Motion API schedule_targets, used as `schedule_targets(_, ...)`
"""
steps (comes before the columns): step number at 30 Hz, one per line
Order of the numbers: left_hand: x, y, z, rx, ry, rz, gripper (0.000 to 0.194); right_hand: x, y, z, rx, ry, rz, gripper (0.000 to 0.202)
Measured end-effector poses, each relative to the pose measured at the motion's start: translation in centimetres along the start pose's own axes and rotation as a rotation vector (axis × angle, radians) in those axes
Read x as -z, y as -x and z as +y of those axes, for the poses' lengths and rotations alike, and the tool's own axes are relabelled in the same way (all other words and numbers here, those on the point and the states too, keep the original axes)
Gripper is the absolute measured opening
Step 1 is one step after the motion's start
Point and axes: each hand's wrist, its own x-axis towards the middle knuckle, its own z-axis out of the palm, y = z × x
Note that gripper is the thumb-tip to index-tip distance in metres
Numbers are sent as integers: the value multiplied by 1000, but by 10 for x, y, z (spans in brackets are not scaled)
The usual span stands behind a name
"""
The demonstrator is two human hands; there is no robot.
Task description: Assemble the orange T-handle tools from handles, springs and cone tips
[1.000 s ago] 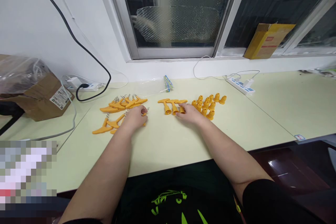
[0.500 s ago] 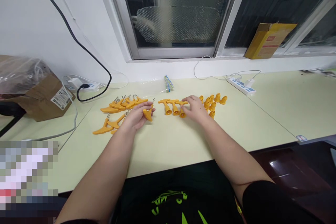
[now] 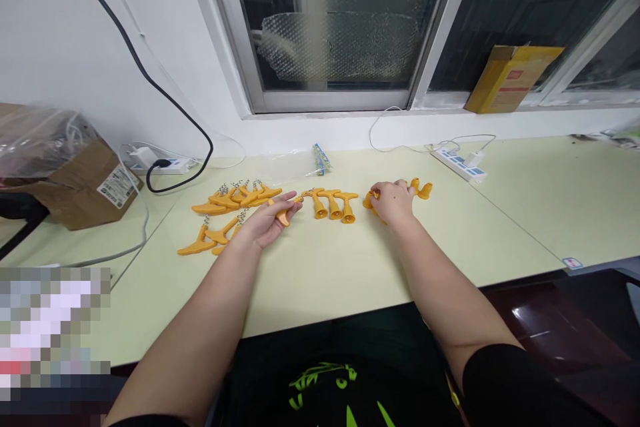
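Fingers [image 3: 287, 202] of the left hand [image 3: 265, 223] lie half curled, palm up, around one orange plastic T-shaped handle with a metal corkscrew [image 3: 286, 208], which rests across them just above the pale yellow-green surface [image 3: 325, 267]. Over on the other side, the right hand [image 3: 393, 200] is bent down onto the cluster of small orange plastic cone caps [image 3: 423, 189]; its fingertips touch or pinch one of them, though the grip itself is hidden under the knuckles, so whether a cap is truly held cannot be told.

Between the two hands stand three finished orange pieces, handle and cap joined [image 3: 333, 203], lined up side by side. By that count the work looks early: three assembled, while a loose pile of uncapped orange corkscrew handles [image 3: 227, 210] lies to the left of the left hand, and only a couple of caps show past the right hand, the rest covered by it.

The handle in the left hand points its screw end toward the finished row, near it but not touching. The caps lie well to the right, with the row between them and the held handle.

Farther back sit a white power strip [image 3: 457, 163], a black cable [image 3: 175, 113], a brown cardboard box [image 3: 70, 180] and a yellow carton on the window sill [image 3: 510, 77].
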Motion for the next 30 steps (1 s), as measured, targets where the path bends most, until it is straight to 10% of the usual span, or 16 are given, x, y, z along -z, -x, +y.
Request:
schedule_targets(15,-3,6,-8,-53,-135,-149,64,13,4,-24,100,-291,96,11)
schedule_targets(30,-12,14,-11,-77,-311,-220,68,5,24,-52,328,-878,-202,24)
